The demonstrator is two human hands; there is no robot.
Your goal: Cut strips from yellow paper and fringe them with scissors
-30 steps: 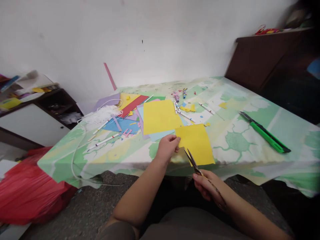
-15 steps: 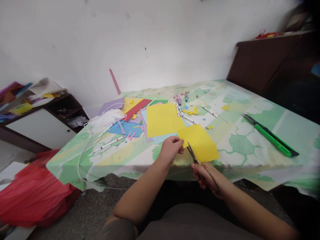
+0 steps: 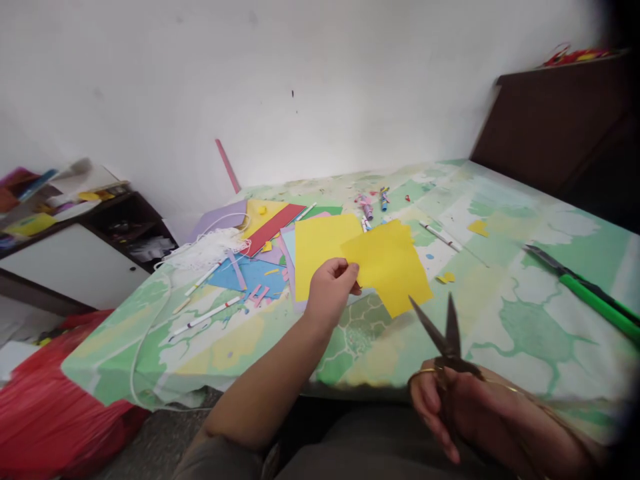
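Note:
Pinched between the thumb and fingers of my left hand (image 3: 336,287) is the edge of a yellow paper piece (image 3: 393,263), lifted over the table. A notch shows along its lower side. My right hand (image 3: 465,407) grips a pair of scissors (image 3: 447,340), blades spread and pointing away from me. The scissors are apart from the paper, to its lower right. Behind the held piece, a yellow sheet (image 3: 320,243) lies on other coloured sheets.
A green utility knife (image 3: 595,293) lies at the right. Around the sheets are a marker (image 3: 440,236), white string (image 3: 205,250), red paper (image 3: 275,229), blue paper (image 3: 250,275) and yellow scraps (image 3: 479,228). A red plastic bag (image 3: 65,407) sits at the lower left, beside the patterned tablecloth (image 3: 240,350).
My right hand has drawn the scissors away from the paper, down and to the right, and the blades have spread. My left hand still holds the paper, now turned and raised slightly.

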